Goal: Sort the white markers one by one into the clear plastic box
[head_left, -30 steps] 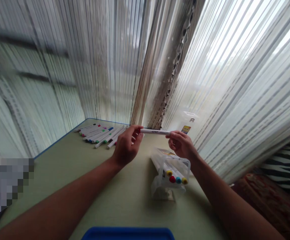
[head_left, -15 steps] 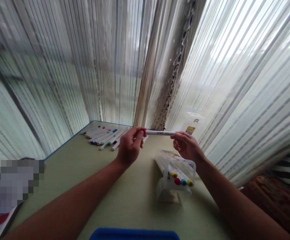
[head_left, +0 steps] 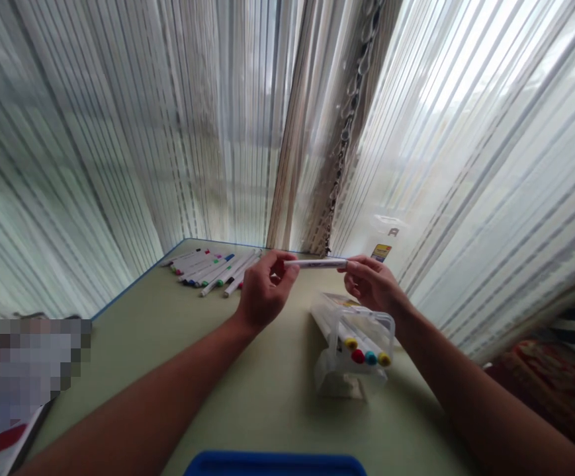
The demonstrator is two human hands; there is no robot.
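Observation:
A white marker [head_left: 321,264] with dark print is held level between my two hands above the table. My left hand [head_left: 270,287] is closed on its left end, with the fingers covering the red cap. The right end is pinched by my right hand [head_left: 370,281]. Below and near my right hand, a clear plastic case [head_left: 324,370] lies on the table, its end flap open. Several markers [head_left: 366,340] rest in it, with yellow, red and blue ends toward me. Beyond my left hand lies a loose pile of white markers [head_left: 212,271] with differently coloured caps.
The pale green table [head_left: 133,370] has a blue edge. A blue object [head_left: 274,464] shows at the bottom. At the left is a partly pixelated item [head_left: 14,396]. A clear package with a yellow label [head_left: 381,252] stands behind my right hand. Striped curtains [head_left: 218,132] hang behind the table.
My left hand has shifted slightly right along the marker, so its fingers now cover the red cap. My right hand keeps its pinch. The view has moved a little.

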